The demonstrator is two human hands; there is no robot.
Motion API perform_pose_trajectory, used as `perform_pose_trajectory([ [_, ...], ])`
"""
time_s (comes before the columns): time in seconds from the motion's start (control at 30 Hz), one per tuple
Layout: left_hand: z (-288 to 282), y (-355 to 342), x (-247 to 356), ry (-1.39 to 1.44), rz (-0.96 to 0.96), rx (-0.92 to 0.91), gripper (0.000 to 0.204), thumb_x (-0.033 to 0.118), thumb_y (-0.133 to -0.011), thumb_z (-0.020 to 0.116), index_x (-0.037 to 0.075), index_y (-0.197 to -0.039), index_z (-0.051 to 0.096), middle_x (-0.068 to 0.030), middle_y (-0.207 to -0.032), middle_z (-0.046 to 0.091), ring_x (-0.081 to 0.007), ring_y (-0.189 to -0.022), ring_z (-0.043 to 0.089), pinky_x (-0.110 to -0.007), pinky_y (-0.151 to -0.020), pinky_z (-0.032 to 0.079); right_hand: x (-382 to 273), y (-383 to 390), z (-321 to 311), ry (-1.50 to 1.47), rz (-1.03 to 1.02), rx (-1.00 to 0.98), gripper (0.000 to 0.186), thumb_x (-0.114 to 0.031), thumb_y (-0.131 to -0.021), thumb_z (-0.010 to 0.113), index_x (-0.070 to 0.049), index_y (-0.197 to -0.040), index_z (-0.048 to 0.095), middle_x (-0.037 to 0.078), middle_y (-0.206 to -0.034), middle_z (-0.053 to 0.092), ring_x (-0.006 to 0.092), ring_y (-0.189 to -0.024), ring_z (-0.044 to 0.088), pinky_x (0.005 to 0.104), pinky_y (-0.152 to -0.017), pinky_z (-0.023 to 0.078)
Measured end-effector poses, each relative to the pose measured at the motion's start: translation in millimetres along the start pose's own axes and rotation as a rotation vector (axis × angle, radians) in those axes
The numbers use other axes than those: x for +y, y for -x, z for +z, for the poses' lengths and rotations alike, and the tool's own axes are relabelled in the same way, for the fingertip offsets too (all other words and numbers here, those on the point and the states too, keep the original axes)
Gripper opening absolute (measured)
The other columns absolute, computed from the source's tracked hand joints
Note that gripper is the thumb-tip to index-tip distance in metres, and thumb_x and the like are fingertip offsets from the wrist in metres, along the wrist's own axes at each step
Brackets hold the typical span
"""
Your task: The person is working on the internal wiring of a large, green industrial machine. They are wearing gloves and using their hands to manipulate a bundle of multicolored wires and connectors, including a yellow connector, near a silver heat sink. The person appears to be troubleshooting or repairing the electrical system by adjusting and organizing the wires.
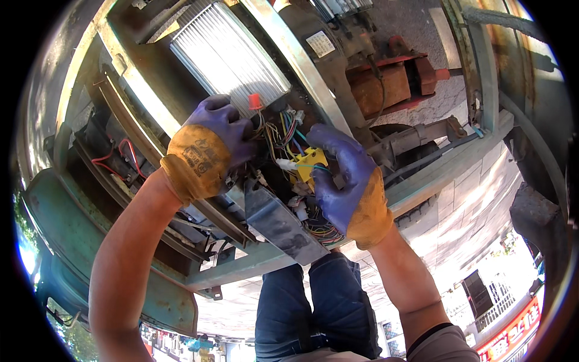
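Note:
Both my hands wear purple-coated, yellow-brown work gloves and reach into a wiring bay in a metal vehicle frame. My right hand is curled round the right side of a yellow plastic block, thumb and forefinger at its edge. A thin green wire and a white connector lie against the block. My left hand is closed beside the bundle of coloured wires; what its fingertips hold, if anything, is hidden. Just above those fingers stands a red cap. Below the wires is a bent dark metal plate.
A finned silver metal unit sits beyond the hands. Frame rails run on both sides, with a crossbar near my legs. More loose wires hang by the plate. At right are a rusty brown block and cables.

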State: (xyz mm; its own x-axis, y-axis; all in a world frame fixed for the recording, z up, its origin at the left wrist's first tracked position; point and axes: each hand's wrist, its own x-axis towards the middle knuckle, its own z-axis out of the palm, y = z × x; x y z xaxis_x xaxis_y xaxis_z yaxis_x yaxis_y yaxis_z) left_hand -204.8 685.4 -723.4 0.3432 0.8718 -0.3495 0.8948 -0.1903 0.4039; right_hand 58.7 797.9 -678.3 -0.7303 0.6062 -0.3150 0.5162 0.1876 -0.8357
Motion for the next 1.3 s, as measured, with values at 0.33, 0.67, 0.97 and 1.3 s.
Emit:
perform_pose_trajectory([
  [0.33, 6.7, 2.4, 0.0, -0.018, 0.054, 0.131, 0.027, 0.029, -0.079, 0.075, 0.031, -0.105, 0.079, 0.0022, -0.11, 0.073, -0.028, -0.106, 0.07, -0.051, -0.114, 0.047, -11.8, -11.1, -6.1, 0.336, -0.229, -0.274, 0.063, 0.0, -0.085, 0.079, -0.003, -0.146, 0.065, 0.021, -0.127, 0.074, 0.0409, -0.117, 0.069, 0.0494, -0.102, 0.056],
  [0.67, 5.2, -2.9, 1.9, 0.053, -0.177, -0.055, 0.039, 0.043, -0.091, 0.079, 0.012, -0.115, 0.08, -0.0085, -0.115, 0.078, -0.0317, -0.125, 0.067, -0.043, -0.119, 0.046, -17.8, -14.8, -6.9, -0.103, 0.079, 0.001, 0.05, -0.005, -0.094, 0.073, -0.007, -0.144, 0.067, 0.017, -0.12, 0.077, 0.0408, -0.107, 0.071, 0.0485, -0.096, 0.056],
  [0.97, -3.4, -4.9, 7.8, 0.033, -0.136, 0.044, 0.028, 0.035, -0.088, 0.079, 0.015, -0.107, 0.08, -0.0054, -0.105, 0.076, -0.0304, -0.12, 0.069, -0.044, -0.117, 0.048, 1.3, -44.2, -1.4, 0.722, -0.38, -0.337, 0.049, -0.018, -0.096, 0.066, -0.005, -0.143, 0.067, 0.016, -0.127, 0.077, 0.036, -0.13, 0.067, 0.0488, -0.112, 0.051],
  [1.3, 10.6, 3.2, -2.8, -0.026, 0.012, 0.1, 0.018, 0.028, -0.081, 0.08, 0.032, -0.098, 0.08, 0.0047, -0.111, 0.075, -0.0254, -0.11, 0.069, -0.048, -0.114, 0.049, -14.7, 4.0, -28.8, 0.552, -0.151, -0.201, 0.046, -0.011, -0.095, 0.074, -0.005, -0.14, 0.067, 0.015, -0.12, 0.076, 0.0346, -0.115, 0.071, 0.0489, -0.104, 0.055],
])
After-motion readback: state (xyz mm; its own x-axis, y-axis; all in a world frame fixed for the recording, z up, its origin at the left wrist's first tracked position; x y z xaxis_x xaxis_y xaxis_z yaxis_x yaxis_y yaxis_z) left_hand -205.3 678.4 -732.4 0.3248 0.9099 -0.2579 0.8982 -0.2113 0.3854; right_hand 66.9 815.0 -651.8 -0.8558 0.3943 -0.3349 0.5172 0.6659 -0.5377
